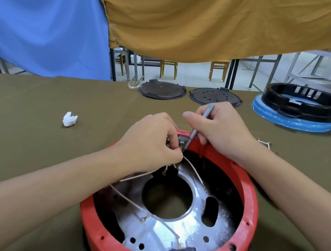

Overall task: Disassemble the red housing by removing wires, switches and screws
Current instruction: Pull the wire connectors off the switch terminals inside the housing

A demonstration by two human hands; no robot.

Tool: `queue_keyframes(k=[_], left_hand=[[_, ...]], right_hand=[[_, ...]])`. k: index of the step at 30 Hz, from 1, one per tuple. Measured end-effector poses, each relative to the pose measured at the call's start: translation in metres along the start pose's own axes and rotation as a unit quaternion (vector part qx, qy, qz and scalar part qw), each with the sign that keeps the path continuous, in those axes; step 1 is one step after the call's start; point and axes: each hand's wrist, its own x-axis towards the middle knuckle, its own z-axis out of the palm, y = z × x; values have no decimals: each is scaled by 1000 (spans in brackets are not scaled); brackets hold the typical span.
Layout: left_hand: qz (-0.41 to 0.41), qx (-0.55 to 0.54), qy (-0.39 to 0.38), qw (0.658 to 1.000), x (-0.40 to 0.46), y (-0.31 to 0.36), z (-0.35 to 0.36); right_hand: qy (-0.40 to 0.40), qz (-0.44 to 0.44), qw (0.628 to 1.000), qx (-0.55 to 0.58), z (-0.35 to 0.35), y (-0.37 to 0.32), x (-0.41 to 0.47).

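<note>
**Two hands work a screw at the far rim of a red housing**

On the left, a crumpled white scrap [69, 119] lies on the olive table [22, 126]. In the centre, near the viewer, sits the round red housing [245, 200], open side up, pale wires [128, 199] trailing across its metal plate. The left hand [149, 142] pinches wire ends at a small bracket [181, 142] on the far rim. Just to its right, the right hand [221, 129] grips a grey screwdriver [199, 126], its shaft slanting down and leftward, tip at the bracket beside the left fingertips. Both hands are equally close to it.
</note>
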Motion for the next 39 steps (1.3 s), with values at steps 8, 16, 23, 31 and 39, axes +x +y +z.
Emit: queue_keyframes(k=[8, 16, 23, 31, 39], left_hand=[[8, -4, -5, 1000, -1, 1, -3], [6, -65, -20, 998, -1, -2, -9], [-32, -245, 10, 969, 1, 1, -16], [-86, -428, 68, 897, 3, 1, -25], [-128, -570, 39, 811, 7, -4, -28]], right_hand=[[50, -51, 997, 7, 0, 3, -1], [51, -58, 997, 27, 1, 3, -1], [75, -81, 991, 82, 0, -3, -3], [77, -87, 986, 120, 1, -10, -6], [111, -170, 975, 93, -1, -16, -10]])
